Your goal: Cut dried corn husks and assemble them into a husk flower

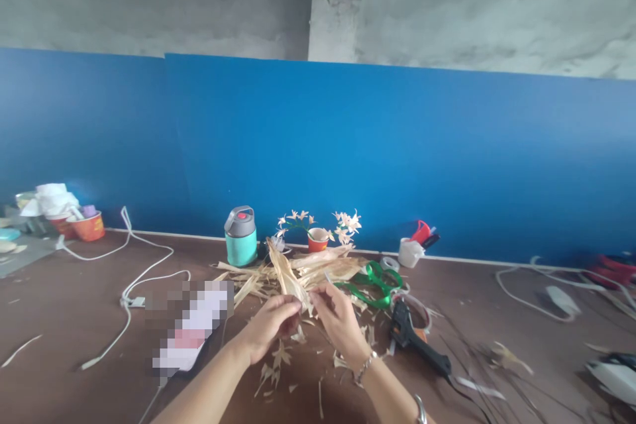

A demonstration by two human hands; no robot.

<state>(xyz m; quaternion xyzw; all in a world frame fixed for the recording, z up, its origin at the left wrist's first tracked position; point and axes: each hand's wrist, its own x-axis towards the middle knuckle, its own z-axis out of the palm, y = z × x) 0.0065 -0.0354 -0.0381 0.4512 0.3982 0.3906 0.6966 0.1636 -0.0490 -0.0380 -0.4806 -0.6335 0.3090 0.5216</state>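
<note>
My left hand (272,323) and my right hand (337,315) are raised over a brown table (74,318), both pinched on a dried corn husk strip (288,277) that stands up between them. Behind the hands lies a pile of dried husks (318,268). Small husk scraps (278,361) are scattered on the table under my wrists. A bracelet sits on my right wrist.
A teal flask (241,237) and a small orange pot of husk flowers (318,233) stand by the blue wall. Green ribbon (375,283), a black glue gun (415,339), a white cup (410,252), white cables (134,281) and orange bowls (87,225) lie around.
</note>
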